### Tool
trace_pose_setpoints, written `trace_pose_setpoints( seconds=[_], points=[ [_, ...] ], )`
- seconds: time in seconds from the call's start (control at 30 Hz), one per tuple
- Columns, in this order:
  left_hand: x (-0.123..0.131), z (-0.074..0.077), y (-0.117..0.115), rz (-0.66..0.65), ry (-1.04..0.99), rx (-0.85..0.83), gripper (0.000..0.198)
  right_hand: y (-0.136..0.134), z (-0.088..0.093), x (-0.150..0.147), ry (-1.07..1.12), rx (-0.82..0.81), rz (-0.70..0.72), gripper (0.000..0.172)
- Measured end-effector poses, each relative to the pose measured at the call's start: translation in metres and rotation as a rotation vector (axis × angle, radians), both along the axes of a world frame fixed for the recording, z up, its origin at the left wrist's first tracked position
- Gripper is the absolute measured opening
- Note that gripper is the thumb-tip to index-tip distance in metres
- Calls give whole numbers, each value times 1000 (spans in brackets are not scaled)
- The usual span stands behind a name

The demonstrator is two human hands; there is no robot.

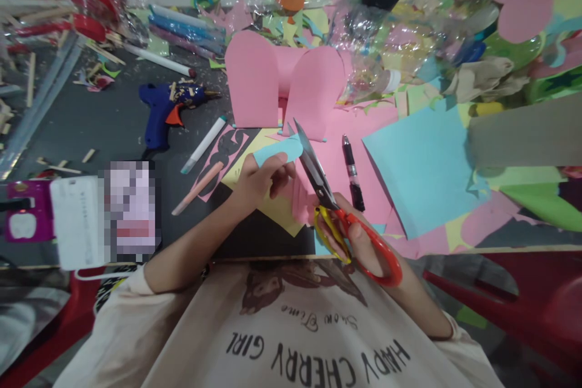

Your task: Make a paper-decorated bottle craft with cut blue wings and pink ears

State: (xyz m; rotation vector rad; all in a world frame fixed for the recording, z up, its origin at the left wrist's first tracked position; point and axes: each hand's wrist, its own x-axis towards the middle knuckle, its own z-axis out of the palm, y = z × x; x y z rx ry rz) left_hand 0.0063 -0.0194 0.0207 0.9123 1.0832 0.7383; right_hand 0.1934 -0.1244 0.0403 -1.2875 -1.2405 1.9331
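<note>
My left hand [261, 179] pinches a small light-blue paper strip [279, 150] just above the table's near edge. My right hand [359, 242] grips scissors [318, 179] with red and yellow handles; their blades are open and meet the strip's right end. Pink and yellow paper sheets [336, 157] lie under both hands. A black pen [352, 173] rests just right of the blades.
A folded pink paper shape [282, 82] stands behind the hands. A blue glue gun [166, 109], markers [204, 142] and wood sticks lie to the left. A large light-blue sheet [422, 170] lies right. A white phone box [75, 221] sits at left. Clear plastic wrap covers the far side.
</note>
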Motion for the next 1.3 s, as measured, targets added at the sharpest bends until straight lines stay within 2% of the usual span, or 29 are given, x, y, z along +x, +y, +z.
trace_pose_setpoints(
  seconds=[0.27, 0.5, 0.7, 0.93, 1.3],
  points=[
    [1, 2, 2, 138, 28, 9, 33, -1, 3, 0, 69, -47, -62, 51],
    [0, -1, 4, 178, 73, 20, 32, -1, 0, 0, 59, -72, -48, 59],
    [0, -1, 6, 216, 126, 54, 38, 2, 4, -3, 31, -119, -55, 62],
    [-2, -3, 6, 247, 69, 98, 35, 2, 7, -5, 46, -105, -59, 60],
    [-2, -1, 11, 337, 84, 115, 25, 3, -2, -2, 35, -25, -6, 61]
  ],
)
